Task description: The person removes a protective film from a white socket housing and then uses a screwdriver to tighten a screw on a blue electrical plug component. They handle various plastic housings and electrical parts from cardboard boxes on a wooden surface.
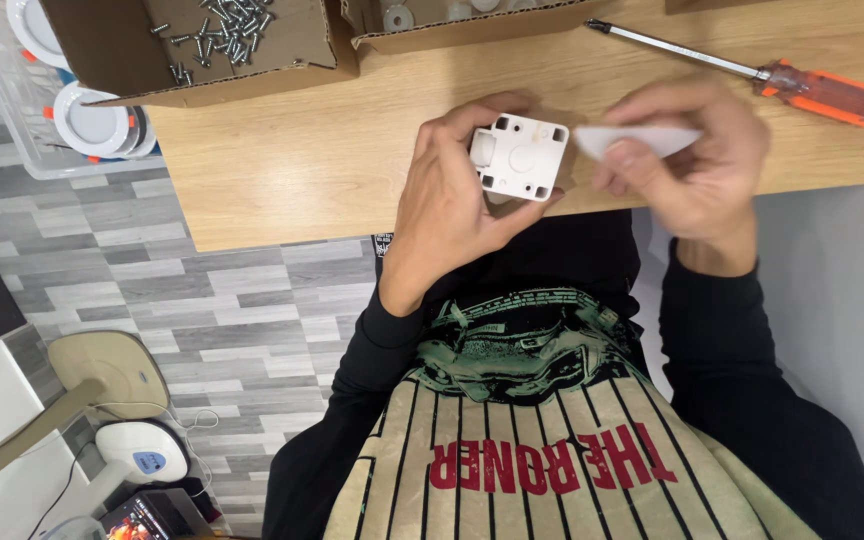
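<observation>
My left hand grips a small square white plastic housing with corner screw holes, held just above the near edge of the wooden table. Right beside it, my right hand pinches a thin white plastic piece, blurred, its tip almost touching the housing's right side. Both hands are over the table's front edge, above my lap.
An orange-handled screwdriver lies at the back right. A cardboard box of loose screws and a second cardboard box stand at the back. A clear bin with round white lamp fittings sits at left. Grey plank floor below.
</observation>
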